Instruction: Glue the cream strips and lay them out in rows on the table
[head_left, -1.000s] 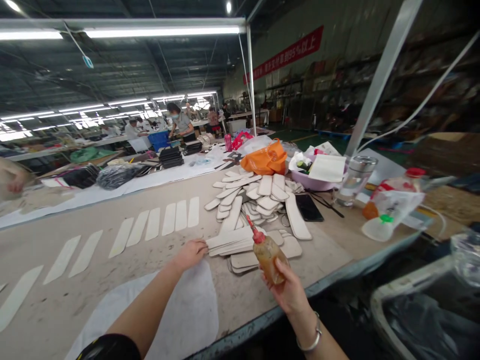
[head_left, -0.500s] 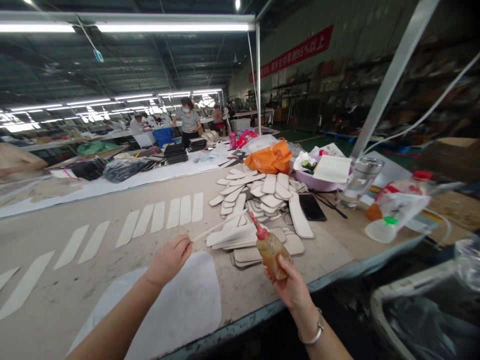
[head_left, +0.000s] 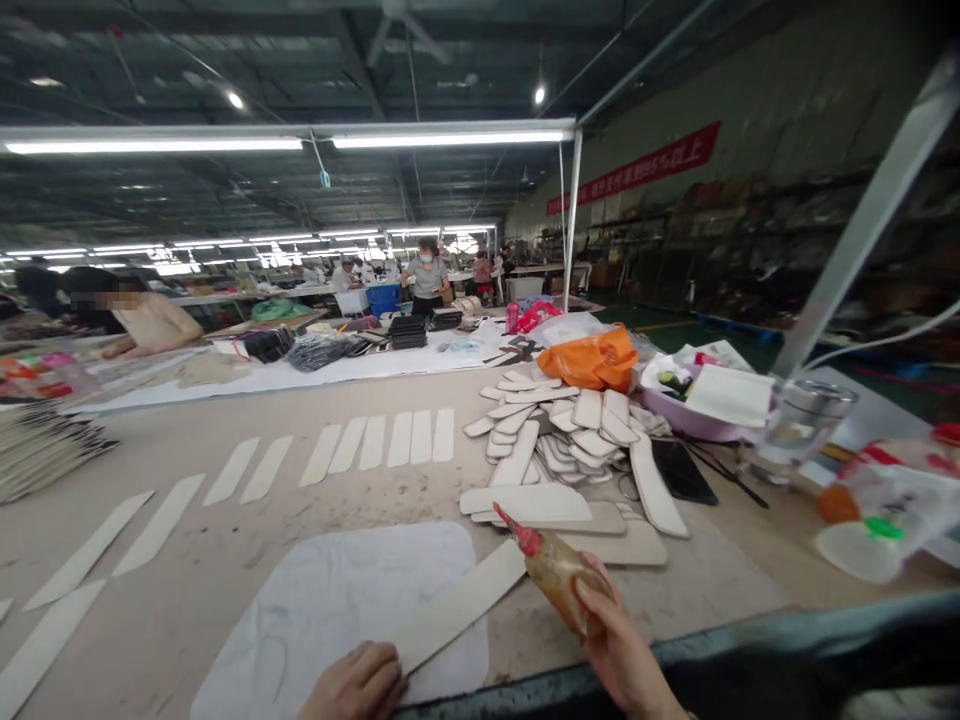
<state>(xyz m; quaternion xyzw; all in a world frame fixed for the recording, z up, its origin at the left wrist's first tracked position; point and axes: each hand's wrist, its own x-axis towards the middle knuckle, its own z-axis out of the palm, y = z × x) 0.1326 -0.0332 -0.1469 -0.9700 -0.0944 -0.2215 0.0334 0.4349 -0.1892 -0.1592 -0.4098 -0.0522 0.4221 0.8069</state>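
Note:
My right hand (head_left: 619, 640) is wrapped round a squeeze bottle (head_left: 561, 578) of brownish liquid, probably glue, with its red nozzle tilted up and to the left. My left hand (head_left: 358, 684), fingers closed, grips the near end of a long cream strip (head_left: 459, 610). That strip slants across a white sheet (head_left: 300, 590) on the table, and its far end reaches close to the bottle. Beyond the bottle lie a few larger flat pieces (head_left: 525, 502) and a heap of cream pieces with rounded ends (head_left: 592, 440). Separate cream strips (head_left: 401, 438) are spread out over the left of the table.
On the right stand an orange bag (head_left: 589, 360), a purple basin (head_left: 694, 422), a phone (head_left: 684, 472), a clear jar (head_left: 802, 430) and a bottle with a green cap (head_left: 862, 545). A stack of pieces (head_left: 45, 450) sits at far left. Co-workers (head_left: 154, 318) are at other tables.
My left hand has drawn the strip from near the heap down and towards me, over the white sheet. The bottle stays in my right hand, lower and tilted more to the left. The view has shifted.

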